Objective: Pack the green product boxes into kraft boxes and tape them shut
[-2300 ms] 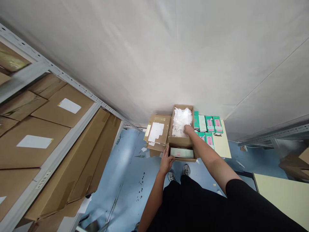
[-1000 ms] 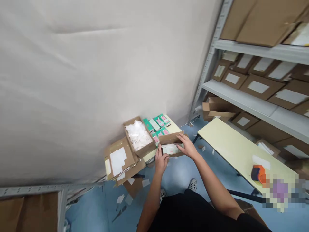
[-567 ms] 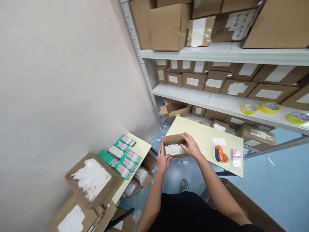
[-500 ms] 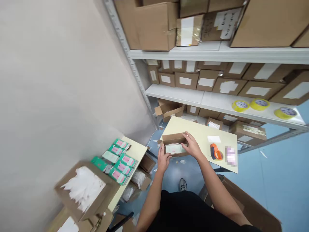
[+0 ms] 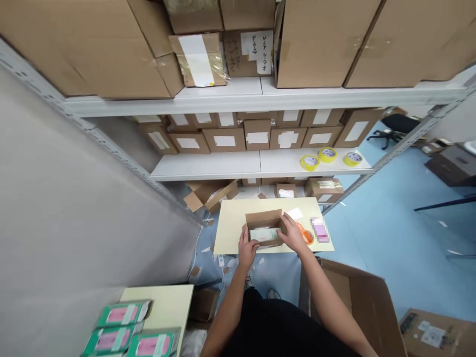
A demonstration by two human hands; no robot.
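Our left hand has its fingers bent along the left wall of the open box, thumb by the front edge; our right hand is part-closed on the right end, thumb tip beside the pale pack lying inside. So the box is between our two hands, over the near edge of the surface; whether it rests there or hangs just above, we cannot tell. Both grips look light to us, so if one slackened, the box could tip and let the pack slide. The back flap stands up, leaving the top uncovered.

Low on our left, green packs lie on a second surface; low on our right gapes a big carton, where an elbow could catch the rim. Past the right hand, which partly covers it, is an orange dispenser; a wide sweep of those fingers could knock it. A white sheet lies behind, and a purple thing, pixelated, to the right. Farther back, three tape rolls lie near the front edge of the shelf, where a bump might send one off. Labelled boxes stand behind them.
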